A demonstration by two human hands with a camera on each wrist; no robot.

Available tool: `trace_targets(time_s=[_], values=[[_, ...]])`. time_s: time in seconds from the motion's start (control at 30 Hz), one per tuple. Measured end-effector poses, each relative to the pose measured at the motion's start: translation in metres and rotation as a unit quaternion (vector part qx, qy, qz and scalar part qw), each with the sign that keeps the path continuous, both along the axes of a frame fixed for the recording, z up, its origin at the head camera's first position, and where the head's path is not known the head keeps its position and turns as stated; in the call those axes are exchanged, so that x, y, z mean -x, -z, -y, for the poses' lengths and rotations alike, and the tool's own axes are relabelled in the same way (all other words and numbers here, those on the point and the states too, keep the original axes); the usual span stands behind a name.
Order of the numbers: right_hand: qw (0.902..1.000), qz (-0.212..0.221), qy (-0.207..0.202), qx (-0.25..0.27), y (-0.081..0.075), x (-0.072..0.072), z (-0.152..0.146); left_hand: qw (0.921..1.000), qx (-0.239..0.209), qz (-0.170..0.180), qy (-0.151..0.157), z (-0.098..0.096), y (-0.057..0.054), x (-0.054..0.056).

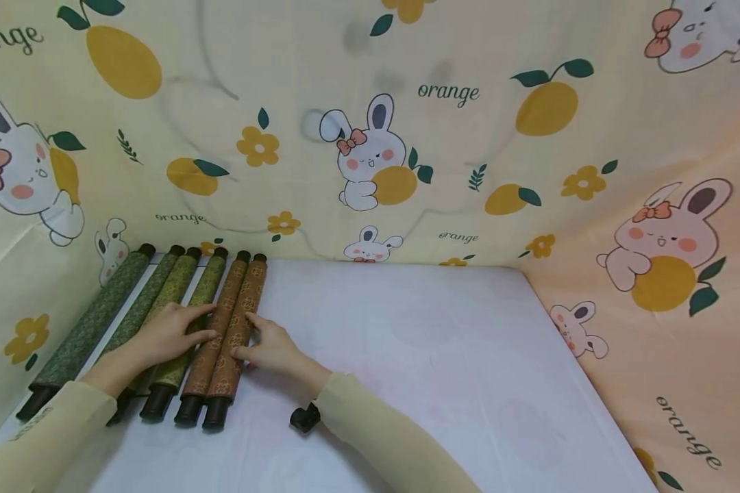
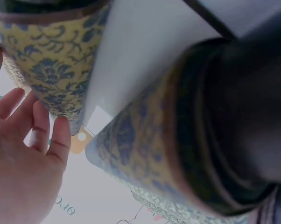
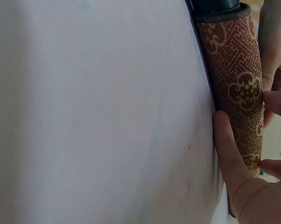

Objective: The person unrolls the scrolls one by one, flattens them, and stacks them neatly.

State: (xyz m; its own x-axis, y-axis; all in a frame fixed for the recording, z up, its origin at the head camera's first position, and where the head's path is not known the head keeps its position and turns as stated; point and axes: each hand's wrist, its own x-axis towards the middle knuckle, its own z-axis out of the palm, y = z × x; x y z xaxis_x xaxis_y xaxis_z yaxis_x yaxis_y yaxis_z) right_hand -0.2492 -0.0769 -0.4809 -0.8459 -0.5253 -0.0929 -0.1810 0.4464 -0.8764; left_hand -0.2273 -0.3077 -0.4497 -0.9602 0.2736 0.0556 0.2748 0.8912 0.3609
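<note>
Two brown scrolls with gold medallion patterns lie side by side, the left one against the right one. My left hand reaches over the yellow-green scrolls, its thumb and forefinger extended to the left brown scroll. In the left wrist view its fingers lie by a yellow scroll with blue flowers. My right hand touches the right brown scroll from the right. In the right wrist view, extended fingertips rest on that brown scroll, one finger low on its table side.
Left of the brown pair lie yellow-green scrolls and green ones, the dark green scroll farthest left, all with black end knobs. Fruit-and-rabbit cloth walls rise around the white table. A black wrist device sits at the right cuff.
</note>
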Motion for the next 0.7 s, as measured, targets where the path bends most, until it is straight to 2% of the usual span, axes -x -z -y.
trace_targets(time_s=[0.23,0.4,0.7], values=[[0.9997,-0.017,0.004,-0.019,0.0010,0.0004,0.0028,0.9976,0.024,0.061,-0.022,-0.0048,-0.0004,-0.0023],[0.9982,-0.046,0.014,-0.036,0.0015,-0.0002,0.0068,0.9971,0.007,0.068,-0.034,-0.0079,-0.0004,-0.0040],[0.9987,-0.018,0.047,0.003,-0.0020,-0.0035,0.0061,0.9951,-0.025,0.076,-0.058,-0.0102,0.0000,-0.0023]])
